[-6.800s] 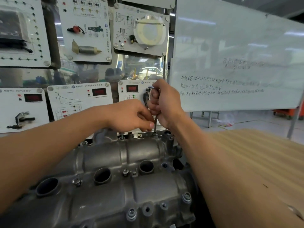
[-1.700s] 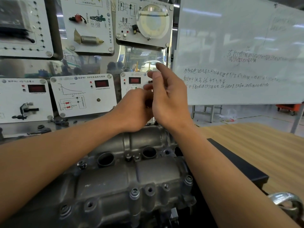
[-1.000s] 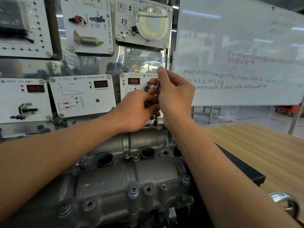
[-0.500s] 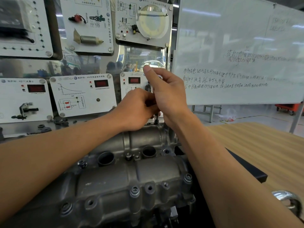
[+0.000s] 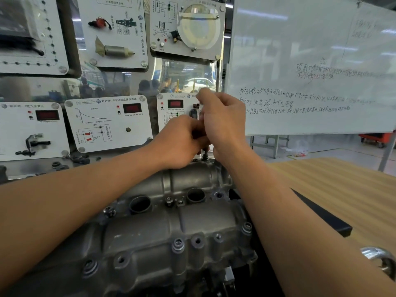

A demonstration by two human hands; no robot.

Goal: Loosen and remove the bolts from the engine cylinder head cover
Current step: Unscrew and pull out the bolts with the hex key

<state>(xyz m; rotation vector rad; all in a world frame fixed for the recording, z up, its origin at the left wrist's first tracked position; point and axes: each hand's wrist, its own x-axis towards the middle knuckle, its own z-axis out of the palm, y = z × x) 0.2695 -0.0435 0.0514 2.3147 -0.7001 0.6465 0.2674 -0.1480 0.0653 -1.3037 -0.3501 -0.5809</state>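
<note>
The grey cast cylinder head cover fills the lower middle of the head view, with several bolts along its near edge, one of them bolt. At its far right corner a thin hex key stands upright in a bolt. My right hand grips the key's upper part, thumb and fingers curled round it. My left hand pinches the key's shaft lower down, just above the cover. Most of the key is hidden by my fingers.
White training panels with meters hang behind the engine. A whiteboard stands at the right. A wooden table lies to the right, with a black bar at its edge and a shiny metal ring at lower right.
Over the last seconds my right hand's fingers shifted and re-gripped on the top of the key, twisting it, while my left hand stayed on the shaft. The key stays at the far right corner.
</note>
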